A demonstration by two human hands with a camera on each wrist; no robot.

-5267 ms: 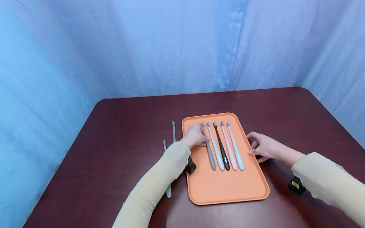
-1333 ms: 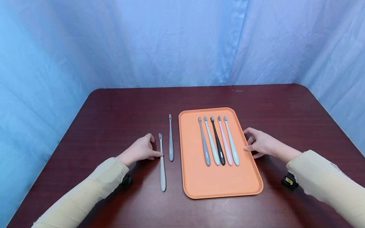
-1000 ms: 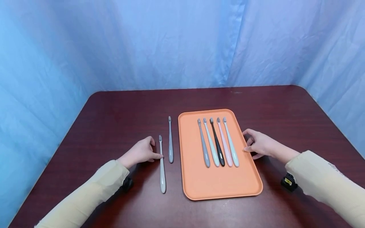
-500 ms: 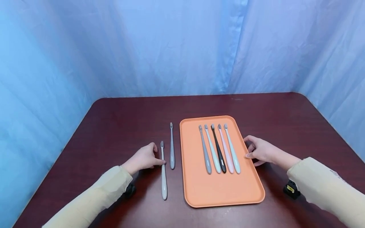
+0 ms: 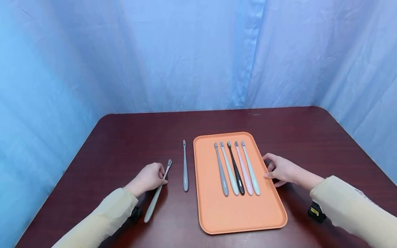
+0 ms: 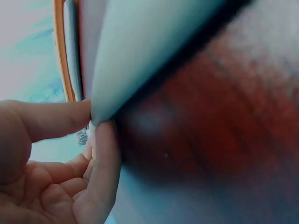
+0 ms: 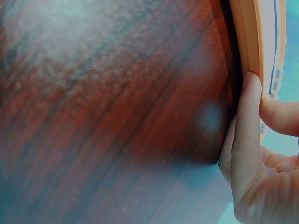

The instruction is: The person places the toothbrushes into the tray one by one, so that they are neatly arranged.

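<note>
Orange tray (image 5: pixel 217 213) on the table (image 5: pixel 124 137) holds five toothbrushes (image 5: pixel 235 168); left of it lies a grey toothbrush (image 5: pixel 185 167). Your left hand (image 5: pixel 149 177) pinches a pale toothbrush (image 5: pixel 156 194). Your right hand (image 5: pixel 280 168) touches the tray's right rim, fingers relaxed.

Left wrist view: thumb and fingers (image 6: pixel 100 154) clamp the pale toothbrush (image 6: pixel 140 56).

Right wrist view: fingertips (image 7: pixel 247 107) rest against the tray (image 7: pixel 247 42).

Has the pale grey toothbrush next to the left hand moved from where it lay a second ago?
Yes. The pale grey toothbrush lay parallel to the darker grey toothbrush on the table; now the left hand grips it and it slants, handle end swung left, away from the orange tray.
</note>
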